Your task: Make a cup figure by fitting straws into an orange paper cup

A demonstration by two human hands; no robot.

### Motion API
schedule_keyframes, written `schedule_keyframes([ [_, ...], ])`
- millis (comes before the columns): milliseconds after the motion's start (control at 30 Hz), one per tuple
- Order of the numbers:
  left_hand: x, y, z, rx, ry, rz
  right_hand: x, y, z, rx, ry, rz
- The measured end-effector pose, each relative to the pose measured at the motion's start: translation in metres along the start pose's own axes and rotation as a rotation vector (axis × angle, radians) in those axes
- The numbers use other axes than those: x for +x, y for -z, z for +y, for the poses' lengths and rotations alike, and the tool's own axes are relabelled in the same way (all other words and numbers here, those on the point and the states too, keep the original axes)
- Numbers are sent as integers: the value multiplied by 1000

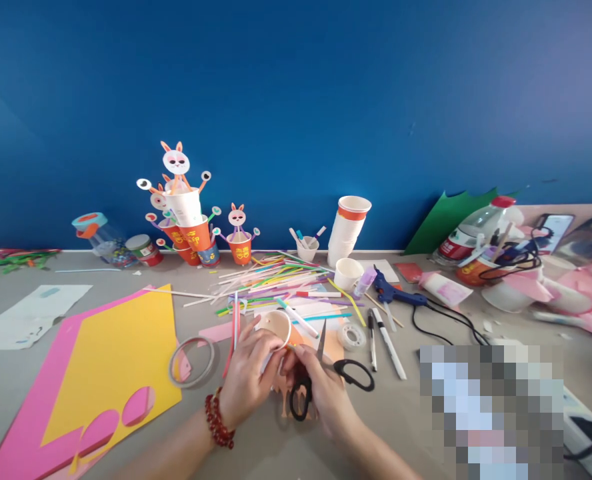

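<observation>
My left hand, with a red bead bracelet at the wrist, is closed round a paper cup lying on its side, mouth toward me. My right hand meets it at the cup's rim with pinched fingers; what they pinch is too small to name. Black-handled scissors lie under and beside my right hand, blades pointing away. Both hands hover over an orange paper piece on the grey table.
A yellow sheet on a pink sheet lies left, with a tape ring. Behind the hands are several coloured straws, markers, a tape roll, a blue glue gun, stacked cups and bunny cups. Clutter fills the right.
</observation>
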State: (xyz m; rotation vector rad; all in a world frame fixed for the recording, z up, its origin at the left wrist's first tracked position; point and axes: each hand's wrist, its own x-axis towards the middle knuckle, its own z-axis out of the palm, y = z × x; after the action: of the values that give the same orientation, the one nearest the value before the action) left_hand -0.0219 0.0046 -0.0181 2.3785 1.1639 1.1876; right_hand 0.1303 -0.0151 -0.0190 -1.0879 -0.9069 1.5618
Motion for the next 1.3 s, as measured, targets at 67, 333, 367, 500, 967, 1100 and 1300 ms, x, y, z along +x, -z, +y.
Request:
schedule_keyframes([
  [67, 0, 0, 1, -24, 4, -4, 1, 2, 2, -58, 38, -30],
  [333, 3, 2, 0, -117, 26, -25, 4, 14, 13, -383, 181, -70],
  [367, 3, 3, -1, -125, 34, -25, 4, 16, 11, -456, 203, -82],
  [500, 3, 4, -3, -149, 48, -34, 4, 20, -2, -714, 320, -123],
  [967, 10, 18, -2, -104, 121, -152, 19, 30, -8, -1247, 999, -149],
  [1100, 10, 20, -2, -110, 138, -185, 23, 34, -12, -1421, 1173, -157],
  [1300, 12, 21, 1, -128, 142, -200, 20, 34, -15, -1524, 1203, -159],
])
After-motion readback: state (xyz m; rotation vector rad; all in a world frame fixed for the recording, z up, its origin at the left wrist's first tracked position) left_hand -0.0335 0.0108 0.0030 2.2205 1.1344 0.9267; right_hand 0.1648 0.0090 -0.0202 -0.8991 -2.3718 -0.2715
